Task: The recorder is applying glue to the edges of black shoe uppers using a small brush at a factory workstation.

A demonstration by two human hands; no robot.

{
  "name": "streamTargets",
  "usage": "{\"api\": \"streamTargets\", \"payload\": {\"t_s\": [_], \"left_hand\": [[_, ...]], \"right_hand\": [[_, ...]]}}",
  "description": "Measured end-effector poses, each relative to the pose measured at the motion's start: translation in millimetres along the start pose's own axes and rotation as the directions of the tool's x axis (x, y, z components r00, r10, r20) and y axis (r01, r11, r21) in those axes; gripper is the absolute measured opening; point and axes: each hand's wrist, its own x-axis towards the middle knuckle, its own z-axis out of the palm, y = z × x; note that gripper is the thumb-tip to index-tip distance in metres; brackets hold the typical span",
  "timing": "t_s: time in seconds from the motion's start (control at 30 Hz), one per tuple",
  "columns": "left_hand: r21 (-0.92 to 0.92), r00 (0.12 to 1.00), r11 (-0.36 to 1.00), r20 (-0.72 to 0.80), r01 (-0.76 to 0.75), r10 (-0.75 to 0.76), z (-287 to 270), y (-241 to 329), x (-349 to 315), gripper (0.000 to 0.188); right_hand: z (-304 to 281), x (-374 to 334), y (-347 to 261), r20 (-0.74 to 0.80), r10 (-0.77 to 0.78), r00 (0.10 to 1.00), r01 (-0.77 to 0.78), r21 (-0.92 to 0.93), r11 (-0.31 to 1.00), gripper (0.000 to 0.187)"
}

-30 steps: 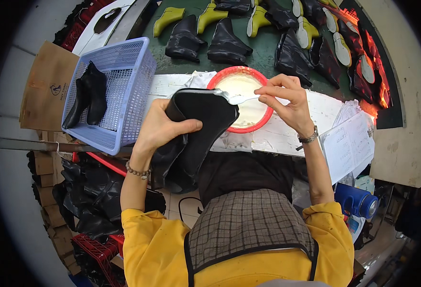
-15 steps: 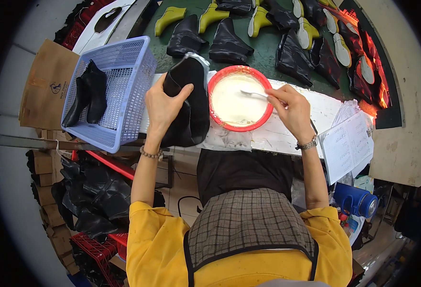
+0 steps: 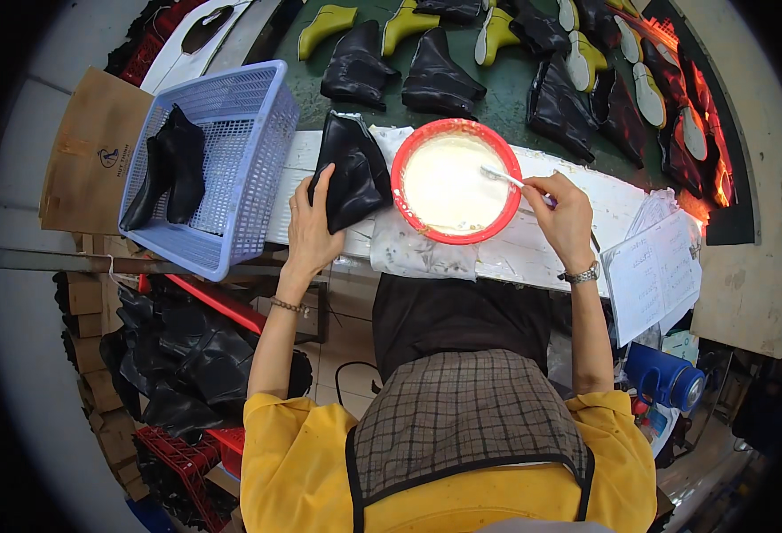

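Note:
My left hand (image 3: 313, 226) grips the near left edge of a black leather boot upper (image 3: 355, 173), fingers on its outer side. The upper rests on the white bench top, its pale-coated edge on the far side. Just right of it stands a red bowl (image 3: 397, 197) of creamy white liquid, probably glue. Closed around the handle of a small toothbrush-like brush (image 3: 501, 175), my right hand (image 3: 561, 218) is at the bowl's right rim. The bristle end is over the white liquid.
At left a blue plastic basket (image 3: 289, 111) holds black boots (image 3: 182, 164). Several black uppers (image 3: 441, 75) and yellow forms (image 3: 327, 31) cover the green table (image 3: 502, 98), near a glowing heater (image 3: 706, 155). A notebook (image 3: 647, 280) and blue bottle (image 3: 662, 375) are at right.
The boot upper has been turned and laid lower, its near end drawn up from the bench edge. My left hand has shifted its hold; the brush has moved right towards the bowl's rim.

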Motion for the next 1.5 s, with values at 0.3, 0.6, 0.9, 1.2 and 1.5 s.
{"api": "streamTargets", "payload": {"t_s": [0.3, 0.6, 0.9, 1.2, 1.5], "left_hand": [[0.033, 0.953, 0.994, -0.282, -0.106, 0.111, -37, 43, -7, 0.079], [-0.076, 0.909, 0.937, -0.282, -0.34, 0.307, -62, 92, -18, 0.073], [-0.084, 0.848, 0.947, -0.476, -0.309, 0.235, -59, 104, -2, 0.052], [0.014, 0.75, 0.953, -0.613, -0.304, 0.248, -44, 104, 22, 0.057], [-0.323, 0.879, 0.905, -0.465, -0.276, 0.102, -50, 85, 24, 0.054]], "right_hand": [[-4, 6, -23, -0.05, -0.061, 0.997, 0.075, 0.345, 0.935, 0.015], [-10, 35, -51, -0.089, -0.182, 0.979, 0.202, 0.379, 0.903, 0.013], [-14, 35, -58, -0.198, -0.304, 0.932, 0.361, 0.423, 0.831, 0.021], [-21, -7, -72, -0.045, -0.312, 0.949, 0.294, 0.485, 0.824, 0.021], [-20, 6, -41, 0.017, -0.135, 0.991, 0.119, 0.369, 0.922, 0.01]]}}
